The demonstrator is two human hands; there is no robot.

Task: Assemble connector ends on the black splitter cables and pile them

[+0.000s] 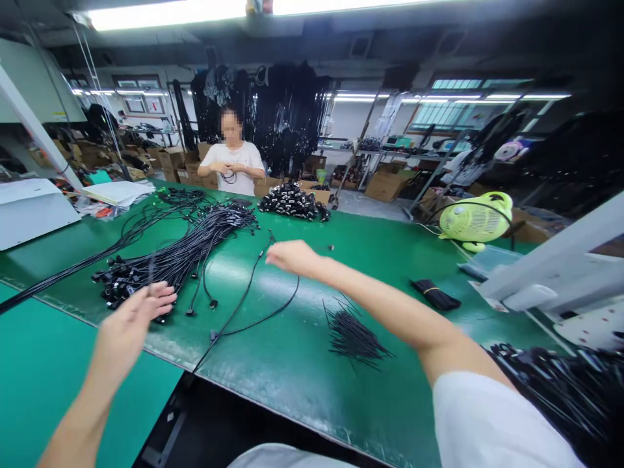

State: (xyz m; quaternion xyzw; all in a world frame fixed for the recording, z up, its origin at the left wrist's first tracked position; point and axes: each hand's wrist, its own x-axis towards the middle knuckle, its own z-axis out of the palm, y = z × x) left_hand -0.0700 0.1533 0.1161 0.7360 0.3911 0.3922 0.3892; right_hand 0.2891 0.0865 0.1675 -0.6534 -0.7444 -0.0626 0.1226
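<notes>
My right hand (pixel 292 257) reaches out over the green table (pixel 302 364) with its fingers pinched on a thin black cable (pixel 253 318) that loops down toward the near edge. My left hand (pixel 134 318) hovers by the plug ends of a large bundle of black cables (pixel 180 257), fingers curled; a thin cable seems to run up from them, but I cannot make out a firm grip. A loose pile of black cable ties (pixel 353 335) lies under my right forearm.
A person in a white shirt (pixel 233 166) stands at the far side. A heap of coiled cables (pixel 292 201) lies near them. A yellow-green fan (pixel 475 221), a small banded bundle (pixel 435 294), a white box (pixel 29 211) and a dark cable pile (pixel 565 390) surround the work area.
</notes>
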